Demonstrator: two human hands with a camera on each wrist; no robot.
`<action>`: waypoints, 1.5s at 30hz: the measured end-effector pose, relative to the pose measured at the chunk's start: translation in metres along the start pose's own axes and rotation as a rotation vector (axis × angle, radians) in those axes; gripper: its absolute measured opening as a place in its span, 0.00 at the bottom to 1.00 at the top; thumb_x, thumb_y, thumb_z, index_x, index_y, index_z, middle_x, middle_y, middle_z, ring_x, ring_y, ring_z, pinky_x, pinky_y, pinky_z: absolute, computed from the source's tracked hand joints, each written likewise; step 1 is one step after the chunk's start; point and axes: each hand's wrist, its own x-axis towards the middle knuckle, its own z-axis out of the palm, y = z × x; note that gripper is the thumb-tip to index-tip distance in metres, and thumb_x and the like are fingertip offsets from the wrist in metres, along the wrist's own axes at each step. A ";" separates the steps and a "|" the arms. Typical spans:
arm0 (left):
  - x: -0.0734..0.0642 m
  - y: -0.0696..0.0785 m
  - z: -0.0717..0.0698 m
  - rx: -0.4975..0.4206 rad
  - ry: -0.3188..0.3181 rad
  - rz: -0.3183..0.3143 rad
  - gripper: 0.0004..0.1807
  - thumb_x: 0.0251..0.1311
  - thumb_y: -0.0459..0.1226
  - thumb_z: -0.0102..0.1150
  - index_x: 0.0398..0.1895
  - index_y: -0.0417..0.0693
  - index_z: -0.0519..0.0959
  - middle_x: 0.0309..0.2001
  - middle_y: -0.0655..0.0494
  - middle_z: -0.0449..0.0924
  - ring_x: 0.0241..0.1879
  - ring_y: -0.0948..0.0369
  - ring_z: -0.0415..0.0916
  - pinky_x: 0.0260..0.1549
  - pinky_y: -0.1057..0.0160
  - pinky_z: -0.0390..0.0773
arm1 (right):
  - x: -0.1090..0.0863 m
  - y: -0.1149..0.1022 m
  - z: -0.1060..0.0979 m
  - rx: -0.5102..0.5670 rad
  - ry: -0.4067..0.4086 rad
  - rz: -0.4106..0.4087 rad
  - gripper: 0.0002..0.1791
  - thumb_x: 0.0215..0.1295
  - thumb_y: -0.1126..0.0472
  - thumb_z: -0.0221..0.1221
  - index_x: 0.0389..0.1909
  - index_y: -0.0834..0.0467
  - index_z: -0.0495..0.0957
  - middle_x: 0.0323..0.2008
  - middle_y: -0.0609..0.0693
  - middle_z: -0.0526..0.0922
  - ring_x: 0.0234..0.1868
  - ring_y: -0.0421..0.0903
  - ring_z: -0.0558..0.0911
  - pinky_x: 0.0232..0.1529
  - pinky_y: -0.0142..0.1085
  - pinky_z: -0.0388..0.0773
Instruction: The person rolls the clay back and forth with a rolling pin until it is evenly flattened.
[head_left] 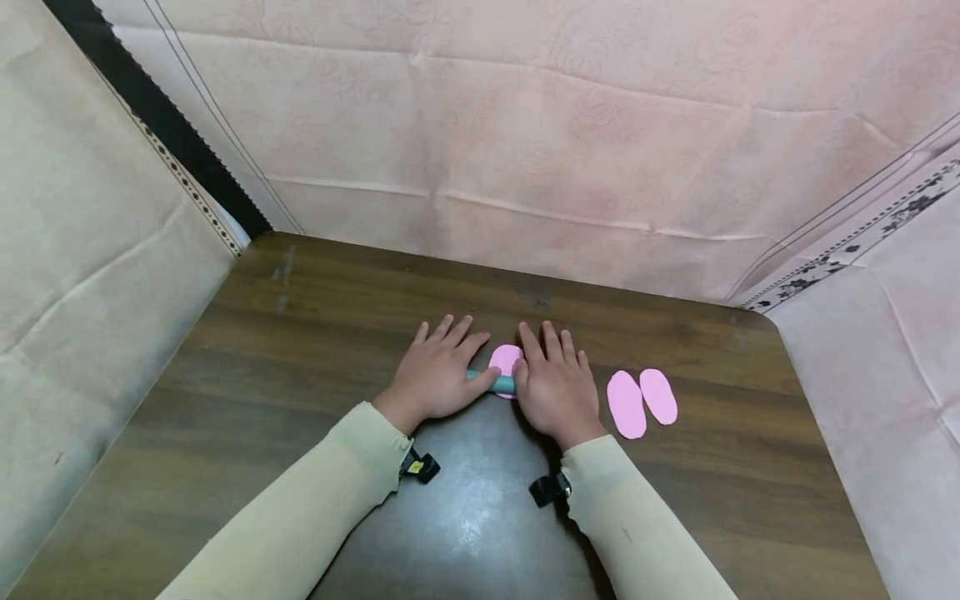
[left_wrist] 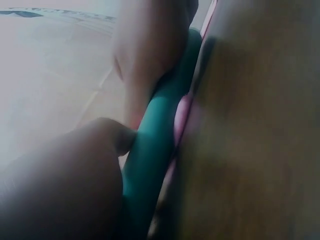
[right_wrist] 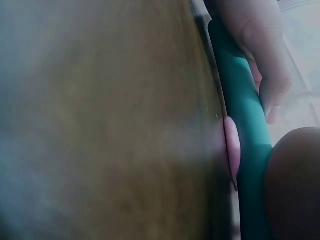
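Observation:
A teal rolling pin (head_left: 504, 385) lies crosswise over a flat pink oval of what looks like clay or dough (head_left: 506, 357). My left hand (head_left: 437, 377) rests on the pin's left part with fingers extended, and my right hand (head_left: 558, 387) rests on its right part the same way. Both palms hide most of the pin's length. From the left wrist view, the pin (left_wrist: 150, 135) sits against the pink piece (left_wrist: 181, 117), whose edge sticks out below it. Across the right wrist view the pin (right_wrist: 245, 105) runs beneath both hands.
Two flat pink ovals (head_left: 626, 406) (head_left: 659, 397) lie side by side on the wooden table (head_left: 360, 292), right of my right hand. Pale patterned cloth (head_left: 525, 150) hangs behind the table and along its sides. Each wrist wears a small dark camera.

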 end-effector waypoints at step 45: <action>0.010 0.008 0.006 -0.021 0.027 -0.235 0.39 0.86 0.64 0.36 0.93 0.68 0.56 0.94 0.49 0.44 0.94 0.40 0.35 0.87 0.25 0.39 | 0.010 -0.001 -0.003 -0.007 -0.042 -0.024 0.37 0.91 0.39 0.34 0.94 0.36 0.39 0.94 0.55 0.46 0.94 0.65 0.45 0.88 0.72 0.48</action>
